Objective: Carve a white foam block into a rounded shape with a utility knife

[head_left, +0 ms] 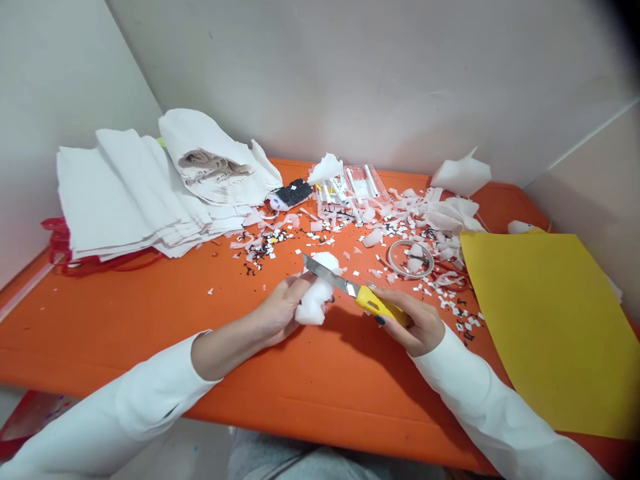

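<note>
My left hand is closed around a carved white foam piece, held above the front middle of the orange table. My right hand grips a yellow utility knife by its handle. The knife's long metal blade points up and left and lies across the upper part of the foam. Whether the blade touches the foam or only passes over it is hard to tell. Part of my left fingers is hidden behind the foam.
Stacked white cloths lie at the back left. Scraps and small white squares surround a tape roll. Behind them sits a clear case of markers, beside a black block. A yellow sheet covers the right side.
</note>
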Motion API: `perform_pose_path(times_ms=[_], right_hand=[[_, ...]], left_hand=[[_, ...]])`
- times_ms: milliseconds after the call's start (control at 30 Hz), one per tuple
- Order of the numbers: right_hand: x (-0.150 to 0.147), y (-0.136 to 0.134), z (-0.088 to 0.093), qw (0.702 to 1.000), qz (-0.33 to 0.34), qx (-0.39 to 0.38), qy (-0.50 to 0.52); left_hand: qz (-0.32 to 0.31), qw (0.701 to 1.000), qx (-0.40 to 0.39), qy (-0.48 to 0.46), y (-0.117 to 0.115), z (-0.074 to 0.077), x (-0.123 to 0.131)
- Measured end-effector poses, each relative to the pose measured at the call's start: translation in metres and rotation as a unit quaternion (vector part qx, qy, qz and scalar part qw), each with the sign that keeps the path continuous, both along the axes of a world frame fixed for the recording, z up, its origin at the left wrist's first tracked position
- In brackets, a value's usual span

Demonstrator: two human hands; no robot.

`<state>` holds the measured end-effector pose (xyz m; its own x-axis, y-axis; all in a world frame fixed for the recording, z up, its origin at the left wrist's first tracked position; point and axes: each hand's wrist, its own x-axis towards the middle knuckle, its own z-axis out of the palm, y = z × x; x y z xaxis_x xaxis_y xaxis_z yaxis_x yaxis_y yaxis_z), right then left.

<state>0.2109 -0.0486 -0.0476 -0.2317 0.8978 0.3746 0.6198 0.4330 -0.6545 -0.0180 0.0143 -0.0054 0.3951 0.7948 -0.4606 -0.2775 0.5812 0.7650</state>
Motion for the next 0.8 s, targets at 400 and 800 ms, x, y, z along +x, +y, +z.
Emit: perform_pose_path(times_ms=[400, 800], right_hand=[[-0.0020, 0.0036, 0.0026, 1.000, 0.022, 0.020, 0.004], [0.0004, 0.0077, -0.0049, 0.983, -0.080, -0.060, 0.156]], left_hand=[[0.001, 0.997, -0.066, -0.038, -0.0042, 0.0046, 0.0023], [-0.043, 0.997, -0.043, -0.047, 0.0003, 0.0033, -0.0041]])
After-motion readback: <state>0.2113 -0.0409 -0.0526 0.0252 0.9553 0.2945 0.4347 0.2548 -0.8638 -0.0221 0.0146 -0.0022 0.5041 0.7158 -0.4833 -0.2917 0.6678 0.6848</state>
